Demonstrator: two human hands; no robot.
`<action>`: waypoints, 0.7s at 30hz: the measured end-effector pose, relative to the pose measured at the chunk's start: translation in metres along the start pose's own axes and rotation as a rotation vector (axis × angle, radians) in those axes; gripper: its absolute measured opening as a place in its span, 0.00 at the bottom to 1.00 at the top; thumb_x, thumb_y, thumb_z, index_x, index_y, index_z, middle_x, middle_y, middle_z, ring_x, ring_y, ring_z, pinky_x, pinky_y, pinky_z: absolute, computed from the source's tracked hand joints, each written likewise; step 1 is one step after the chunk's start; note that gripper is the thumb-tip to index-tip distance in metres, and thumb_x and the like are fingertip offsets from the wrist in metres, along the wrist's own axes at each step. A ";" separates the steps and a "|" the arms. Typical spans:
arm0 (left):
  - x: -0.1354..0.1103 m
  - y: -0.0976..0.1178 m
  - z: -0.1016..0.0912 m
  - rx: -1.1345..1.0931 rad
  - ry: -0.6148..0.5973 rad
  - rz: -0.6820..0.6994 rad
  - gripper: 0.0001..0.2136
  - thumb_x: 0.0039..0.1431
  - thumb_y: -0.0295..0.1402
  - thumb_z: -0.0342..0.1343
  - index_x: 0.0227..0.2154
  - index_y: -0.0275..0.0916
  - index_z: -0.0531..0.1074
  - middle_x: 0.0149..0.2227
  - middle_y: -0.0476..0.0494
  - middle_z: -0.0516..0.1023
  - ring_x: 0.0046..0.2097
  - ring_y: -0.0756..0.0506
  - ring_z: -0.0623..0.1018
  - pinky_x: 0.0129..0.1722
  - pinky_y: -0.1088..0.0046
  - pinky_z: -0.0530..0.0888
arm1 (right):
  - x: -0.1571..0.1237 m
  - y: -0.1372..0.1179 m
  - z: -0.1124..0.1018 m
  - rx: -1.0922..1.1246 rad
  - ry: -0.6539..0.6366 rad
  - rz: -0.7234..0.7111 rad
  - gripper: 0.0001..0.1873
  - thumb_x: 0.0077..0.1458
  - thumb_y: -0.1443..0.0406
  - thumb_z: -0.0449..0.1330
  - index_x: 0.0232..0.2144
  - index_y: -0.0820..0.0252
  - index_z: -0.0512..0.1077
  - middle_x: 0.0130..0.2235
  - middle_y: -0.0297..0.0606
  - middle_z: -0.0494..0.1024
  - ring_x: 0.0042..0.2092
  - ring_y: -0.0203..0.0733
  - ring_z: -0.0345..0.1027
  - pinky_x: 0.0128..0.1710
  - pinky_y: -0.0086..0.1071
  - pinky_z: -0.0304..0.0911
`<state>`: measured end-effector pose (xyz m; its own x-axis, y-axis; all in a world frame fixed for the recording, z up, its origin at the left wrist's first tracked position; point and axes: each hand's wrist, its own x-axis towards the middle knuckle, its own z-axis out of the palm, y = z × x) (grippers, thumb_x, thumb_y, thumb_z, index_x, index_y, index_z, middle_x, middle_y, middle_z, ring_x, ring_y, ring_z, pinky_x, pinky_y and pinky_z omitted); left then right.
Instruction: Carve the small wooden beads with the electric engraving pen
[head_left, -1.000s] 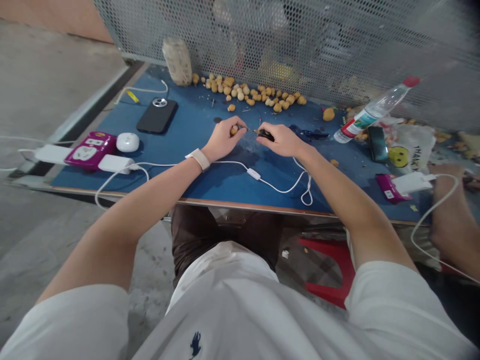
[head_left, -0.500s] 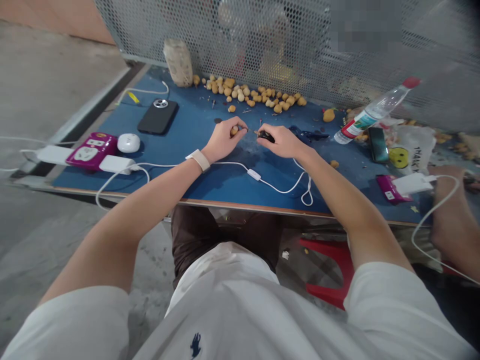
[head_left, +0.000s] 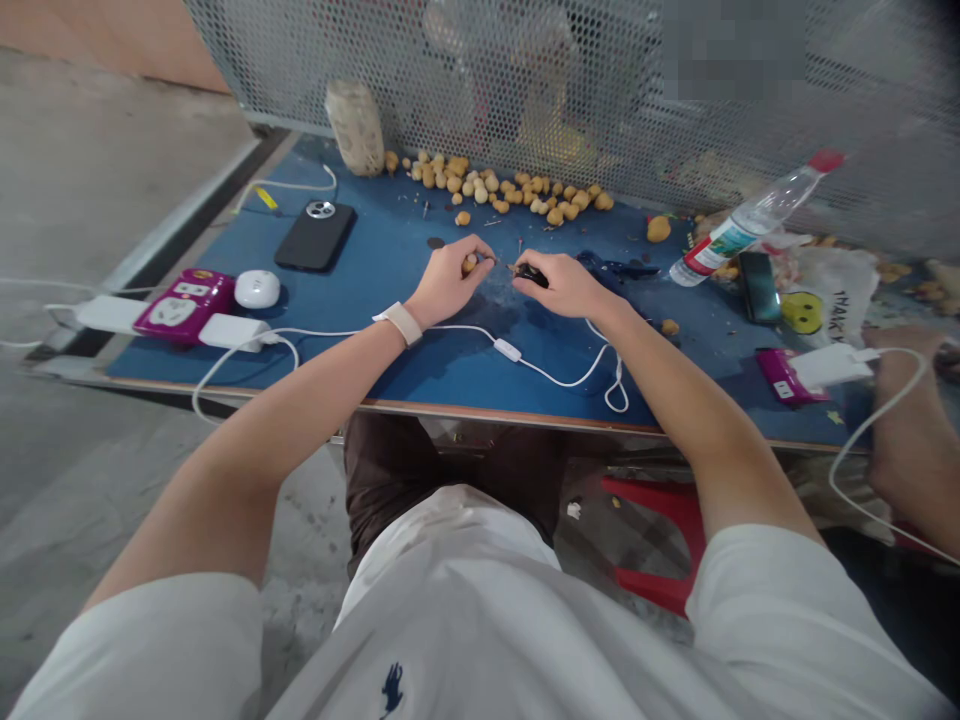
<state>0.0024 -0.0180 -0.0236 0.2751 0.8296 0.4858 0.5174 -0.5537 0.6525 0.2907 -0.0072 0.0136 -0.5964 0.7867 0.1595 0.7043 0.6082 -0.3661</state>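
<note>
Over the matte blue tabletop (head_left: 337,350), the left hand (head_left: 448,282) curls snugly around a rounded tan ball (head_left: 470,264), partly covered by fingers. The right hand (head_left: 562,280) grips a smooth, dark-handled tool (head_left: 531,274) lying roughly sideways, tip toward the left hand; its palm-side end is hidden, its tip too tiny to make out.

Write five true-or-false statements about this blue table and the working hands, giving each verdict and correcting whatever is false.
1. The left hand holds a small tan ball. True.
2. The right hand is empty. False: it holds a dark object.
3. The black phone lies face down. True.
4. The pale wristband is on the right wrist. False: it is on the left.
5. The bottle has a red cap. True.
</note>
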 end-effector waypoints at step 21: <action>-0.003 0.004 -0.001 0.005 0.040 -0.030 0.05 0.81 0.28 0.67 0.50 0.44 0.88 0.46 0.42 0.93 0.49 0.41 0.89 0.59 0.61 0.85 | -0.004 0.000 0.007 -0.003 0.001 0.014 0.27 0.83 0.43 0.60 0.63 0.54 0.83 0.52 0.52 0.92 0.50 0.64 0.82 0.55 0.52 0.71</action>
<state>0.0030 -0.0225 -0.0217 0.2267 0.8420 0.4895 0.5290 -0.5284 0.6640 0.2905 -0.0105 0.0067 -0.5862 0.7953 0.1549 0.7137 0.5973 -0.3659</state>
